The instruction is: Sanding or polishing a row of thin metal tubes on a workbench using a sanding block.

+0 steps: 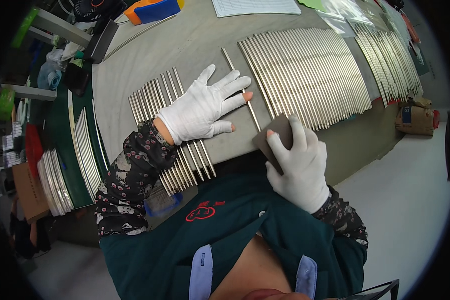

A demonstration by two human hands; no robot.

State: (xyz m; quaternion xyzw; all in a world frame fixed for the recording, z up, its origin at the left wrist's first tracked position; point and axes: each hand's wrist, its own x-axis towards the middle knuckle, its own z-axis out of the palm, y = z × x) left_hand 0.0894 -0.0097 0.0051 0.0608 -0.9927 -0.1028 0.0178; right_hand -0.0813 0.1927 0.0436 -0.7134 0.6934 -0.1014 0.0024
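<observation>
A single slim metal rod (228,58) lies on the grey table between two groups of rods. My left hand (197,107), in a white glove with some bare fingertips, rests spread across it, fingers reaching over the rod. In my right hand (302,170), also gloved, is a flat grey-brown sanding block (280,131), gripped between thumb and fingers at the rod's near end. Under my left wrist lie several spaced rods (147,102), partly hidden by the hand and sleeve. To the right, a wide row of rods (305,75) lies tightly side by side.
Another batch of rods (387,62) lies at the far right. A paper sheet (255,6) and an orange-and-blue holder (155,11) are at the back. On the left, more rods (86,150) lie on a green surface, near a cardboard box (30,192). The table's front edge is close to me.
</observation>
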